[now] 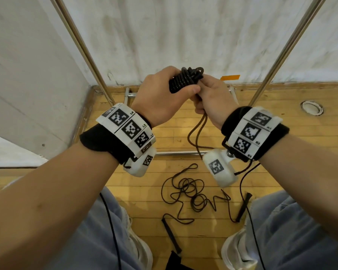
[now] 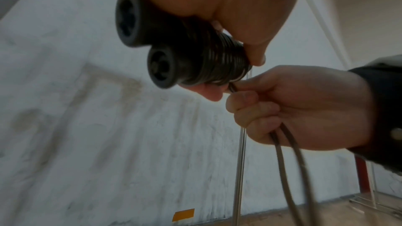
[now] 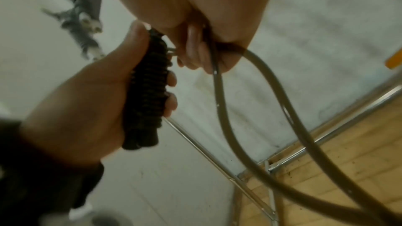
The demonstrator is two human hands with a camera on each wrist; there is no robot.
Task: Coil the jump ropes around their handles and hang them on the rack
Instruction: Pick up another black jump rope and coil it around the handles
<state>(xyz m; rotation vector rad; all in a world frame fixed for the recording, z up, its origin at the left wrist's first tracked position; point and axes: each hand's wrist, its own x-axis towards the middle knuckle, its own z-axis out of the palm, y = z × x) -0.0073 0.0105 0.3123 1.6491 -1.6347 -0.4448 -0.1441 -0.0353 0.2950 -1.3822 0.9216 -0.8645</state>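
I held the two black plastic handles (image 2: 152, 49) together in my left hand (image 1: 160, 98), its fingers curled fully round them and round the dark rope coil (image 1: 180, 81) already wound there. My right hand (image 1: 211, 100) was closed on the loose doubled rope (image 1: 198, 131), pinching it just beside the coil, while the rest hung down toward the wooden floor (image 1: 281, 172). The chrome metal rack (image 1: 287, 47) stood in front of me, near the white wall. A second dark jump rope (image 1: 191, 197) lay tangled on the floor between my feet, not yet coiled. To do this step well, I judged I should keep the rope under light tension, lay each turn touching the one before it, and keep my left thumb pressing the last turn so nothing could slip.
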